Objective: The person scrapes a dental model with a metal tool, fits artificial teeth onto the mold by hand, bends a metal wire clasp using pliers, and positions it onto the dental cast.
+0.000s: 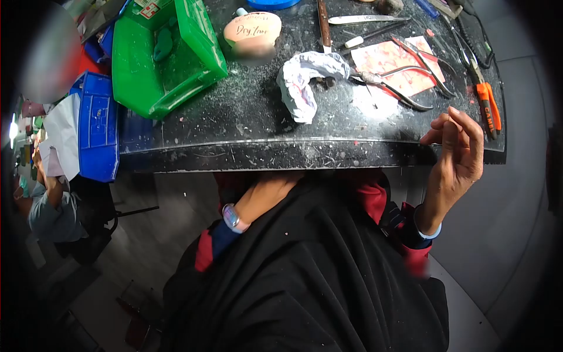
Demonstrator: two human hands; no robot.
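My right hand [457, 152] is raised beside the bench's front right edge. Its fingers are curled, with thumb and index tips drawn together; anything between them is too small to make out. My left hand [272, 190] lies at my lap, its fingers hidden under the bench edge and dark cloth [311, 264]. A white horseshoe-shaped plaster dental cast [296, 88] rests on the bench, touching or close to metal pliers [404, 98]. A second pair of pliers [431, 69] lies across a pink-stained sheet [384, 61]. Orange-handled cutters [488, 105] are nearest my right hand.
At left on the bench stands a green bin [205, 44], with a blue bin [97, 132] beside it. A pale lump with handwriting [249, 26], a wooden-handled tool [324, 23] and a metal spatula [360, 19] lie farther back. Another person [53, 211] is at far left.
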